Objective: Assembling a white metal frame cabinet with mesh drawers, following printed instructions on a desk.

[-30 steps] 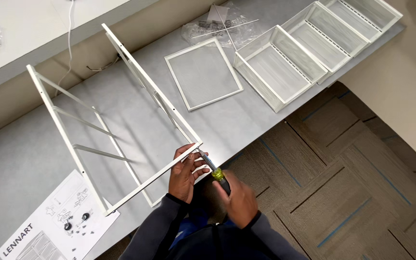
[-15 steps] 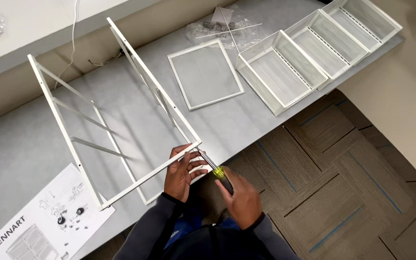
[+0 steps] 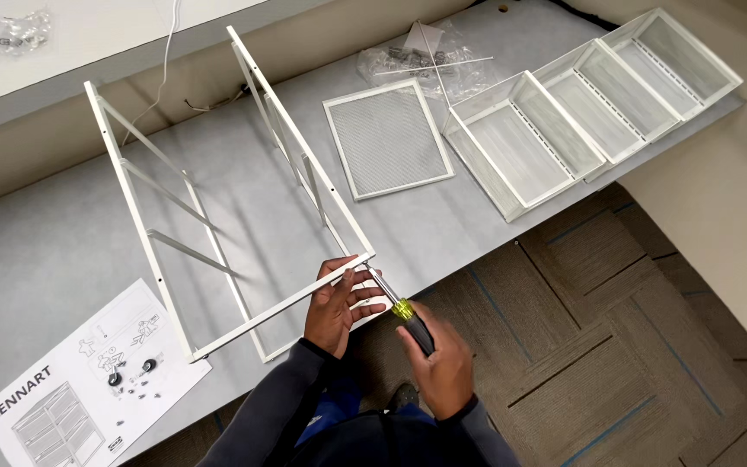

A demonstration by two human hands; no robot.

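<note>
Right hand: clamped on screwdriver, shaft slanting up-left, tip at the near corner of white wire frame. Left hand: fingers wrapped around that corner's crossbar (nearer hand). Frame stretches away across grey surface

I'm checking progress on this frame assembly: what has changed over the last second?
Very little. The left hand still grips the white frame at its near corner, and the right hand still holds the screwdriver with its tip at that corner. The mesh panel, drawers and instruction sheet lie as before.
</note>
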